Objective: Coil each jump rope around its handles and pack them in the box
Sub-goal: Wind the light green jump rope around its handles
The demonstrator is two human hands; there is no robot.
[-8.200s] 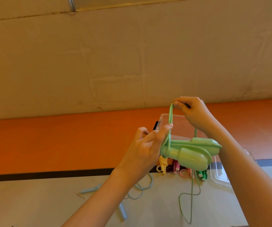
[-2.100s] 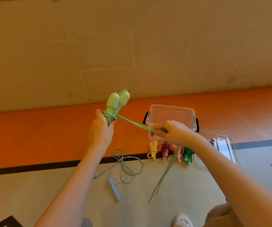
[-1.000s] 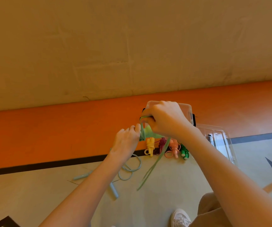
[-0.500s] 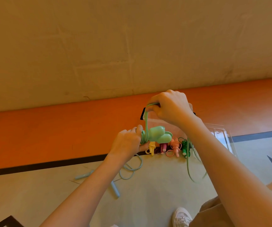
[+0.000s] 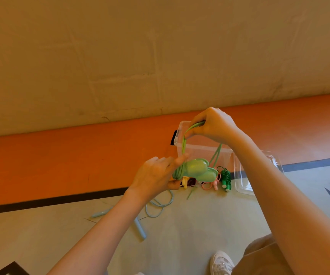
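Above the floor [image 5: 180,225], light-green handles [image 5: 198,169] sideways, tips rightward.

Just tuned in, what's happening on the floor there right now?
A person is winding a light green jump rope around its paired handles. The left hand grips the handles, and the right hand pinches the cord above them. The clear box stands open behind, its lid beside it. Several coiled ropes, including a dark green one, lie in front of it, and a blue rope lies uncoiled.
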